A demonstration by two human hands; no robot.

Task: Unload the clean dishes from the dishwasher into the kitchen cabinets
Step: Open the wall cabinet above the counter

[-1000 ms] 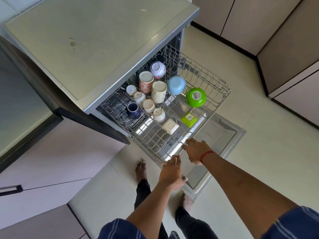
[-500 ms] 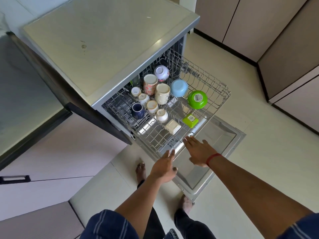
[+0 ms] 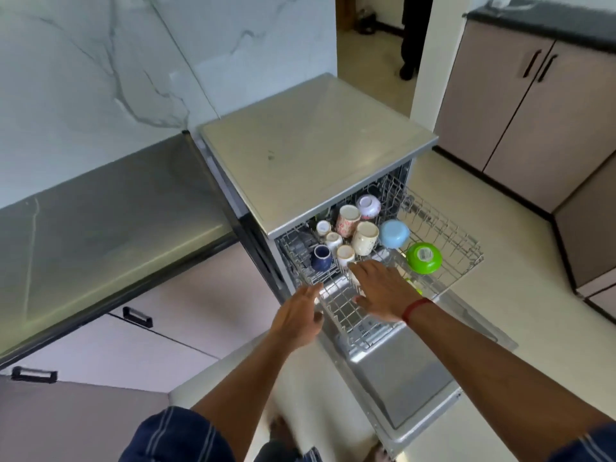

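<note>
head view: the dishwasher rack stands pulled out above the open door. cups, a navy cup among them, crowd its back left corner. a blue bowl and a green bowl lie upside down nearer its right edge. the right hand hovers over the rack's middle, fingers straight, grasping nothing. the left hand is by the front left corner, fingers loose, released.

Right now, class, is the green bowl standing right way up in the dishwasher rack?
No, the green bowl sits upside down in the rack, its stickered base facing up.
</note>
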